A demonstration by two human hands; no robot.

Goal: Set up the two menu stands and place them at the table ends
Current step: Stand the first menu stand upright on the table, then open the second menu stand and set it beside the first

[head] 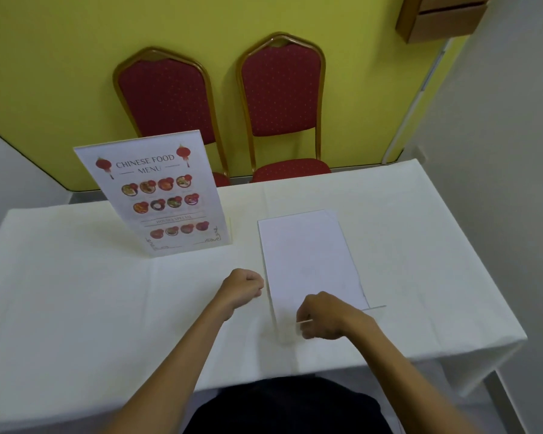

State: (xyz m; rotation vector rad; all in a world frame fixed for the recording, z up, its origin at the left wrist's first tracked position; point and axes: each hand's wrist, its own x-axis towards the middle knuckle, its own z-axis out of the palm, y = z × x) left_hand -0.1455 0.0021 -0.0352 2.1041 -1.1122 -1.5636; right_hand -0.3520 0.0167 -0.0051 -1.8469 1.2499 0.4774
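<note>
I see a table under a smooth white cloth with faint fold creases, and on it, left of centre, one clear acrylic menu stand upright, its glossy sheet printed "Chinese Food Menu" with red lanterns and round dishes. Right of that stand, a second clear stand lies flat with a plain white rectangular sheet face up, its thin base edge towards me. My left hand rests curled into a loose fist just left of the flat stand, holding nothing visible, while my right hand pinches its near lower edge between closed fingertips.
</note>
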